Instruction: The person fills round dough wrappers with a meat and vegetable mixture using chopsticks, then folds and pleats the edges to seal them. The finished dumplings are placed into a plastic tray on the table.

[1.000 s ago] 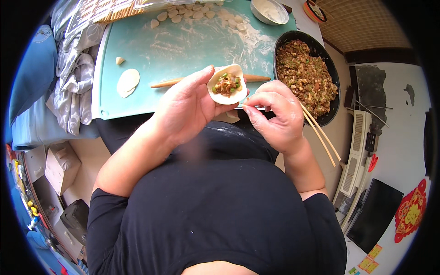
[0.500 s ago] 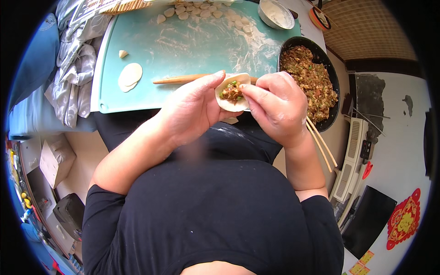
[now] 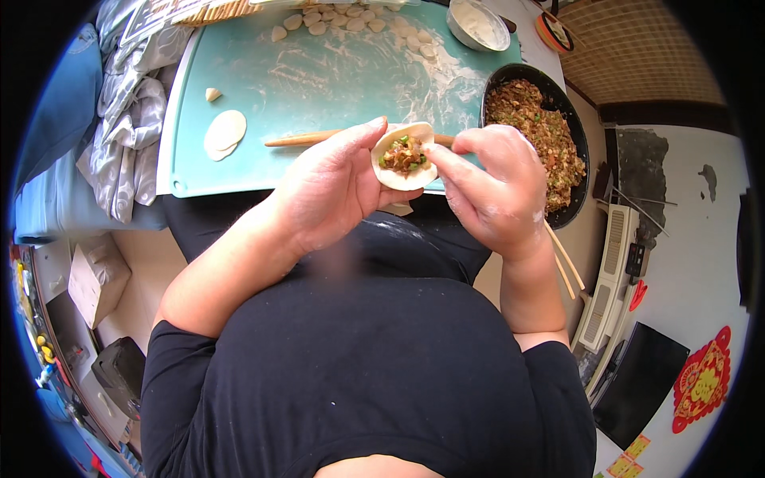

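My left hand [image 3: 339, 183] is closed around a round dumpling wrapper [image 3: 386, 175], cupped below the thumb. A mound of minced filling [image 3: 408, 154] with green bits sits in the wrapper's middle. My right hand [image 3: 502, 191], dusted with flour, is at the wrapper's right edge. Its index fingertip reaches that edge, and the thumb stands apart lower down. Behind both hands lies a wooden rolling pin [image 3: 299, 139], its middle hidden. Two chopsticks [image 3: 564, 259] stick out from behind my right wrist; their other ends are hidden.
A green board [image 3: 335, 88] carries flour, flat wrappers [image 3: 226, 131], one dough piece [image 3: 213, 94] and several more dough pieces [image 3: 356, 24] at the back. On the right stands a black pan [image 3: 588, 171] of filling [image 3: 535, 119]. A flour bowl [image 3: 478, 25] is at the back right.
My right hand has moved slightly right, and its thumb and index finger have spread apart. The wrapper faces up more openly, showing more filling. My left hand has barely moved.
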`<action>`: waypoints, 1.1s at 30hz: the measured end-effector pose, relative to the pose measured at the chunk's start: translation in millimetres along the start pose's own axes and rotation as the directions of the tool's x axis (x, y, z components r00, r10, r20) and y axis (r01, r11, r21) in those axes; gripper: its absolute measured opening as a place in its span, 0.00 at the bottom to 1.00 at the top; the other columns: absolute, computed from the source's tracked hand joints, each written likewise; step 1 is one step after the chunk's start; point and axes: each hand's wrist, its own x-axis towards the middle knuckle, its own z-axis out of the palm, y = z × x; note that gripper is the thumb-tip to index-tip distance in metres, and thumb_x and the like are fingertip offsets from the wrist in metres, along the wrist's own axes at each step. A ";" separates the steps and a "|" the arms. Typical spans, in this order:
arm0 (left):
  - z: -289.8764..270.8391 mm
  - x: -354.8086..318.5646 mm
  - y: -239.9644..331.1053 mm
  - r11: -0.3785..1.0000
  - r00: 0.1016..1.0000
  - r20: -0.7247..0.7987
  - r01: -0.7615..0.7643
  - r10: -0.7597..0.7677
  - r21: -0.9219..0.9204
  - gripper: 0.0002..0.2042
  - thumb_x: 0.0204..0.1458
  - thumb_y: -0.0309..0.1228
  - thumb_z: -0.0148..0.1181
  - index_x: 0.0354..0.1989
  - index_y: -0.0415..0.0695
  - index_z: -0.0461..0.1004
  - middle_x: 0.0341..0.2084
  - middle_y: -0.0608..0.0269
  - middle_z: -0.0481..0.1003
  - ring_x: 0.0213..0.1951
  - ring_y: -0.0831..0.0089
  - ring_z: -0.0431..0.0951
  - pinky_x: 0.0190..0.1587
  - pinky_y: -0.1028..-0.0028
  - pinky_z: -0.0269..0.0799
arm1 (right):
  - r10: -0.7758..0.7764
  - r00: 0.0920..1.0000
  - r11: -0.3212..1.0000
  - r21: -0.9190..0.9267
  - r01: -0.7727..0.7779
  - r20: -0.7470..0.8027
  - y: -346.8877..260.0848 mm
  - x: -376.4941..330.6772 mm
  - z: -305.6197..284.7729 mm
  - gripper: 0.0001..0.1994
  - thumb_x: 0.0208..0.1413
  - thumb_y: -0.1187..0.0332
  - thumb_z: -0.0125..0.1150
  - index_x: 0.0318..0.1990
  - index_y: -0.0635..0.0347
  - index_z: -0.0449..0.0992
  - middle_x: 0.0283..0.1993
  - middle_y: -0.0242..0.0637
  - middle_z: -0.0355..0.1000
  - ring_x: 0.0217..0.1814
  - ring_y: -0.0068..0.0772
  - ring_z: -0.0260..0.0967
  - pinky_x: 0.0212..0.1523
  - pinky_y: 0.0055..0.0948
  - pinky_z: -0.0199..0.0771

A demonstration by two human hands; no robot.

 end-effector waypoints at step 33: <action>-1.0 -0.5 -1.7 1.000 1.000 -0.003 -0.001 0.001 0.022 0.23 0.60 0.43 0.36 0.55 0.37 0.59 0.49 0.54 0.68 0.50 0.64 0.70 0.56 0.63 0.63 | 0.137 0.990 0.934 0.328 -0.144 0.044 1.5 12.5 9.9 0.07 0.35 0.78 0.60 0.26 0.60 0.72 0.28 0.36 0.66 0.31 0.39 0.63 0.32 0.34 0.64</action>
